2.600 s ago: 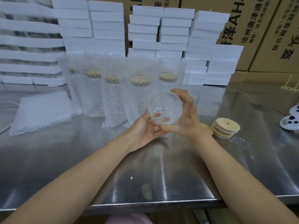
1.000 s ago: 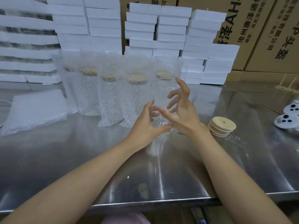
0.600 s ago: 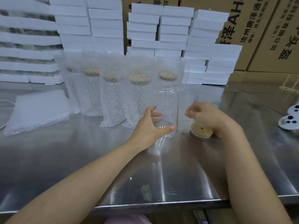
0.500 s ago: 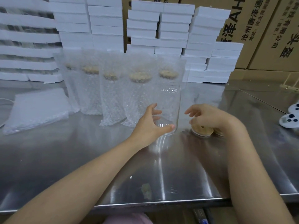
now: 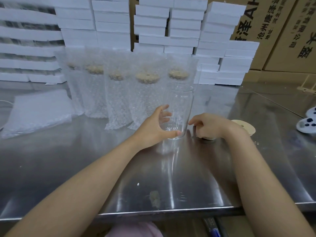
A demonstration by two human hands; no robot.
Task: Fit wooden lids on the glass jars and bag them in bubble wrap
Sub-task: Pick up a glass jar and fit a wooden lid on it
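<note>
Glass jar [image 5: 182,106] upright, unlidded, base on the steel table [image 5: 85,159]. Left hand [image 5: 153,127] at its 9 o'clock, thumb and fingers wrapped round the lower wall. Right hand [image 5: 210,125] at the jar's 3 o'clock, fingers curled over 1 wooden lid [image 5: 207,138] lying flat on the table. Lid stack [image 5: 244,128] farther out at 3 o'clock. 5 bagged jars [image 5: 119,100] at 11 o'clock.

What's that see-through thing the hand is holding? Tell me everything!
It is a clear glass jar, tall and round, with faint white marks near its open top. No lid, and it looks empty. It stands upright on the shiny metal table, before the bubble-wrapped jars. The left hand grips it low down, thumb in front, fingers behind. The right hand, curled on a wooden lid, is close beside it.
</note>
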